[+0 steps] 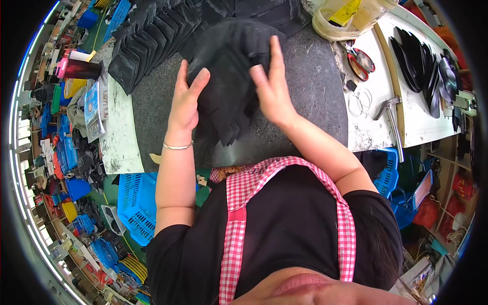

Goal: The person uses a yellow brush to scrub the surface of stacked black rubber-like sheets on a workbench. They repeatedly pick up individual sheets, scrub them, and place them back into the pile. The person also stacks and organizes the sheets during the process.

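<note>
A thick stack of black flat cut pieces (223,76) stands in front of me over the dark work mat, rounded at its far end and pointed at its near end. My left hand (187,99) presses against its left side, thumb and fingertips showing along the edge. On the opposite side my right hand (274,94) bears on the stack, thumb on top and fingers reaching along the far right edge. Between them the two hands hold the stack; some fingers are hidden behind it. More black pieces (152,43) lie fanned in overlapping rows beyond and to the left.
A hammer (392,114), red-handled scissors (360,63) and a cloudy plastic tub (330,25) are on the right. Farther right lie curved black pieces (414,66). A dark cup with a pink lid (76,68) stands at left. Blue crates (137,203) sit below the table.
</note>
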`<action>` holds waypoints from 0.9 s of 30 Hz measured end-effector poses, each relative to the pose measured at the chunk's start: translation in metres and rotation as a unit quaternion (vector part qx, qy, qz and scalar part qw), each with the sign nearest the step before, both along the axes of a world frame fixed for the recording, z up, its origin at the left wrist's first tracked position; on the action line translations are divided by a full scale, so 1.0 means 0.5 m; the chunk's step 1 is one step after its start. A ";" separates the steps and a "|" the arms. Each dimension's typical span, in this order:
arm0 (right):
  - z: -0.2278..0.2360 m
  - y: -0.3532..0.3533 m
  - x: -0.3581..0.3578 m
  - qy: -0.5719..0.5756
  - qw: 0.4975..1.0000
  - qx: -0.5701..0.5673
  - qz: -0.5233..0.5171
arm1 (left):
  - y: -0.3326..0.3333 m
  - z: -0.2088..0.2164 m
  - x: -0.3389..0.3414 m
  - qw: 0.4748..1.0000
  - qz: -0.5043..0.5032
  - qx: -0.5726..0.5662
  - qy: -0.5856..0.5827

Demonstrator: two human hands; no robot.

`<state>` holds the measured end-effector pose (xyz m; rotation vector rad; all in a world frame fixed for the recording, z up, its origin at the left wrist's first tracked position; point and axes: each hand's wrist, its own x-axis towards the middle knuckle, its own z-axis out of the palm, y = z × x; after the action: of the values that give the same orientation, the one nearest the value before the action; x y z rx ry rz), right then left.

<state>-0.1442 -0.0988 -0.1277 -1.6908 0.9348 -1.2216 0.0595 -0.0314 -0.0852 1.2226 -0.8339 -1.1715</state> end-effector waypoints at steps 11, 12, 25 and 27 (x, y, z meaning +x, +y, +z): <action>0.006 -0.101 -0.003 -0.023 0.989 0.143 0.031 | -0.022 -0.067 0.121 0.957 -0.034 0.047 0.283; 0.008 -0.089 0.003 -0.021 0.987 0.153 0.033 | -0.017 -0.068 0.137 0.940 -0.074 0.030 0.330; 0.020 -0.074 0.051 0.154 0.973 -0.154 -0.081 | 0.072 -0.068 0.163 0.973 0.089 0.037 0.208; 0.028 -0.047 0.034 0.158 0.980 -0.122 -0.025 | 0.081 -0.084 0.167 0.964 0.076 0.024 0.252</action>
<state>-0.1273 -0.1224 -0.1138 -2.1116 1.0532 -1.1574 0.1431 0.0091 -0.1270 0.9428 -0.3266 -1.3038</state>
